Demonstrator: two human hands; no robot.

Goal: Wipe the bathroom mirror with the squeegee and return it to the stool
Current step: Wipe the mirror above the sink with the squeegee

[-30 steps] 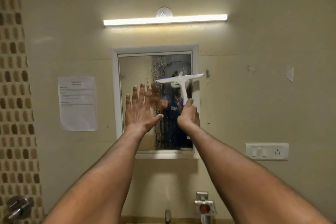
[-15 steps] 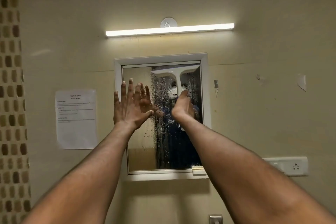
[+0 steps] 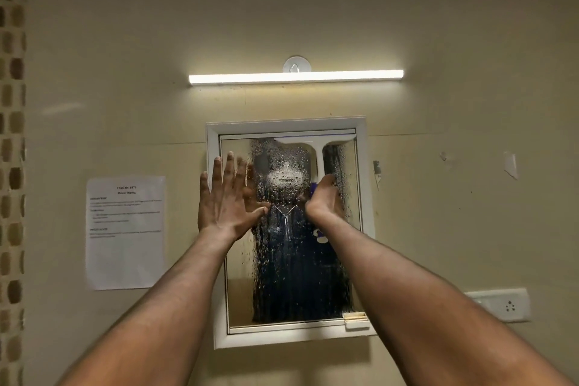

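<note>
The white-framed mirror (image 3: 238,298) hangs on the beige wall, its middle and right covered in water drops, its left strip mostly dry. My right hand (image 3: 324,200) grips the handle of the white squeegee (image 3: 319,155), whose blade lies level against the glass along the mirror's top edge. My left hand (image 3: 227,197) is flat and spread, fingers up, against the mirror's left side. The stool is out of sight.
A lit tube light (image 3: 296,77) runs above the mirror. A paper notice (image 3: 125,232) is stuck to the wall on the left. A white switch and socket plate (image 3: 501,304) sits at the lower right. A tiled strip (image 3: 12,166) borders the left edge.
My right hand has raised the squeegee from mid-mirror to the top edge and levelled its blade. The view has tilted upward; the left hand stays spread against the glass.
</note>
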